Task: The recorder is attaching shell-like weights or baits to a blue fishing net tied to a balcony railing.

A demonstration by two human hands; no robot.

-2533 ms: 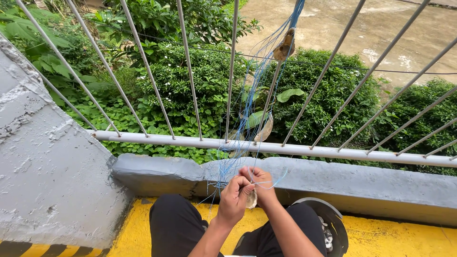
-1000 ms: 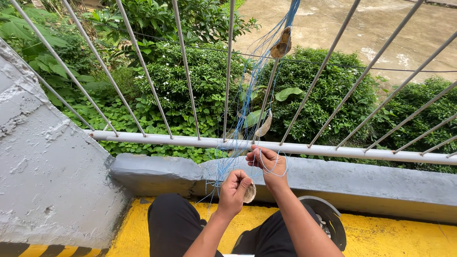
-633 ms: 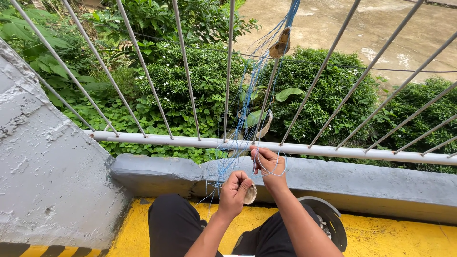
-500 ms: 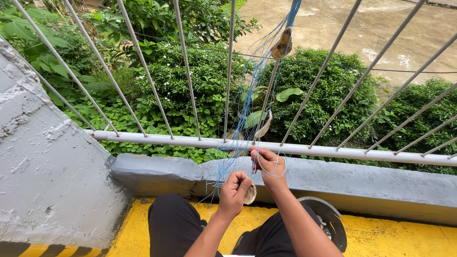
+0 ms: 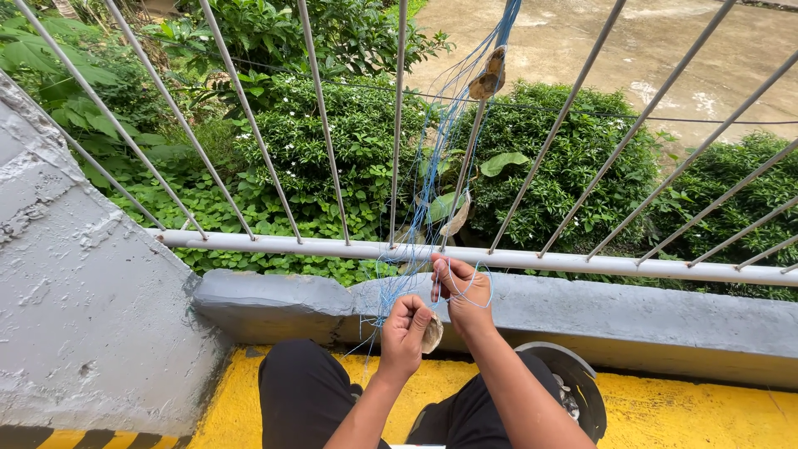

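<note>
A bundle of thin blue strings (image 5: 432, 179) hangs from the top of the railing bars and runs down to my hands. Two pale shells are tied along it, one high (image 5: 489, 79) and one lower by the rail (image 5: 456, 218). My left hand (image 5: 405, 333) is closed around a small pale shell (image 5: 432, 334) and strands of the string. My right hand (image 5: 461, 291) sits just above it at the horizontal rail (image 5: 274, 246), pinching blue string that loops around its fingers.
Slanted metal bars (image 5: 320, 125) rise from the rail. A grey concrete curb (image 5: 274, 303) lies below it, a white wall (image 5: 75, 316) at left, a yellow floor (image 5: 690, 416) under my black-clad legs. A dark round container (image 5: 573, 391) stands by my right knee. Green shrubs lie beyond.
My right hand has risen from beside the left hand up to the rail, drawing blue string with it. My left hand keeps the shell and has stayed almost in place.
</note>
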